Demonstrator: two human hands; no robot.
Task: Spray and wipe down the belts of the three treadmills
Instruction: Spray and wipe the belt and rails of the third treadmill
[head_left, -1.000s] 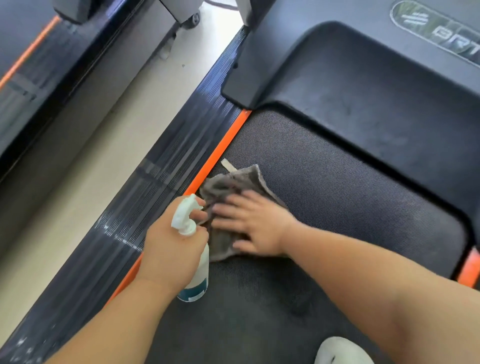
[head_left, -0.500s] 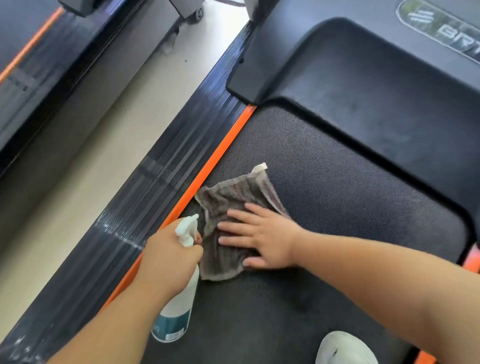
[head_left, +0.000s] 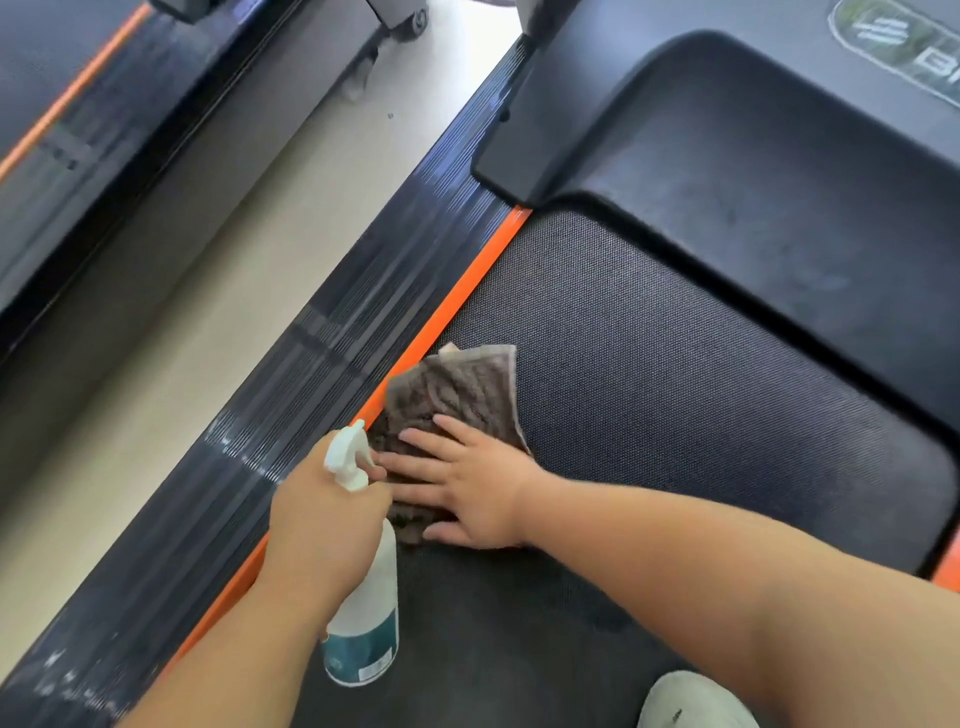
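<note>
My right hand presses flat, fingers spread, on a grey-brown cloth lying on the black textured treadmill belt, close to the belt's left orange stripe. My left hand grips the neck of a white spray bottle with a teal label, held upright just left of the cloth, nozzle pointing up and left. The lower part of the cloth is hidden under my right hand.
The ribbed black side rail runs along the belt's left edge. The black motor cover bounds the belt at the far end. A beige floor strip separates this machine from a neighbouring treadmill. A white shoe stands at the bottom.
My right hand has slid the cloth back left to the orange stripe after a short move right along the belt. The spray bottle has stayed in my left hand, shifting only slightly.
</note>
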